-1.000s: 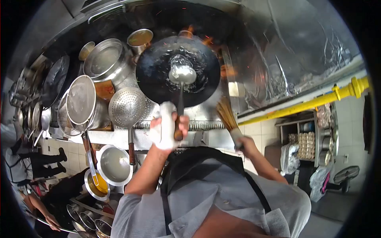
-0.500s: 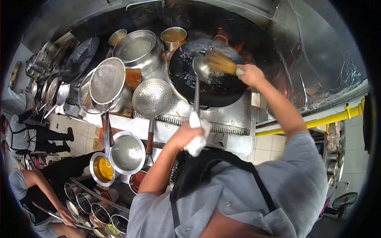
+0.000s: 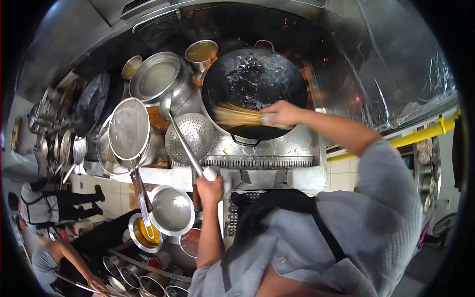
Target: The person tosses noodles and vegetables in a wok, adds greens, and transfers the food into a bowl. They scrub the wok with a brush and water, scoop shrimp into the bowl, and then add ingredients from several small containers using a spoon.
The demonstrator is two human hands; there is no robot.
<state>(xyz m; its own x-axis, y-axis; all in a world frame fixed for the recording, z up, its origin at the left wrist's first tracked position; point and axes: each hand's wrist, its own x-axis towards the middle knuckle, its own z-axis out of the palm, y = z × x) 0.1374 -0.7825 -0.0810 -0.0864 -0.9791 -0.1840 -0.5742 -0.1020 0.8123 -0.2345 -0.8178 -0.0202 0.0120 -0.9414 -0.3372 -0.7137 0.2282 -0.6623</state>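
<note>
My right hand is closed round the handle of a bamboo brush, whose blurred bristles lie over the lower left rim of a large black wok. Liquid glistens inside the wok. My left hand grips the cloth-wrapped handle of a long metal ladle. The ladle's bowl is up and to the left, between a lidded-looking steel pot and a perforated skimmer.
Left of the skimmer rests a mesh strainer. Below are a steel bowl and a bowl with yellow contents. Two other people stand at the left. A yellow pipe runs along the right.
The ladle has left the wok and swung left beside the skimmer. My right hand has brought the brush down and left to the wok's near rim. The camera view has shifted.
</note>
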